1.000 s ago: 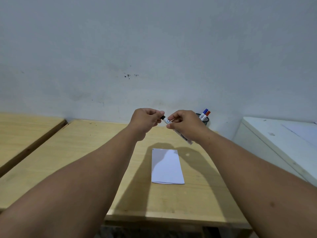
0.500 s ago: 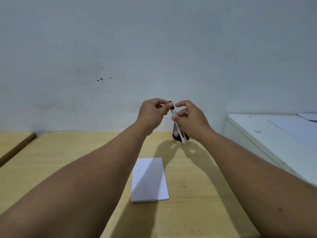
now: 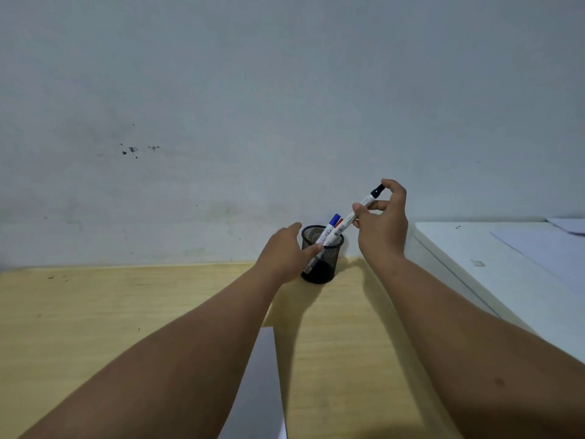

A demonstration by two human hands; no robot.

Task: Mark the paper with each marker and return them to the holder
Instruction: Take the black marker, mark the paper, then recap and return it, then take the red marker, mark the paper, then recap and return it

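The black mesh holder [image 3: 321, 258] sat at the back of the wooden desk [image 3: 95, 312], right up near the wall [image 3: 285, 90], so I'll place everything off that.

The right hand [image 3: 381, 226] was up above and a bit to the right of the holder, pinching a black-capped marker [image 3: 354, 213] between thumb and fingers. The marker was tilted, cap end high and to the right, and its lower end was already dipping past the holder's rim, next to the other two. Those were a blue-capped marker [image 3: 330, 228] and a red-capped marker [image 3: 338, 222], both leaning inside the holder with their caps poking out the top.

The left hand [image 3: 285, 255] was just to the left of the holder, fingers loosely spread and not gripping anything. Its thumb looked like it was against the holder's mesh side, but I honestly couldn't tell if it was really touching or just in front of it.

The paper [image 3: 259, 391] was lying flat on the desk well in front of the holder, toward the camera, partly covered by the left forearm and cut off by the bottom edge. I couldn't see any marks on the bit that showed.

To the right of the holder there was a white cabinet [image 3: 506, 280] butted up beside the desk, with a loose sheet [image 3: 569, 224] at its far corner.
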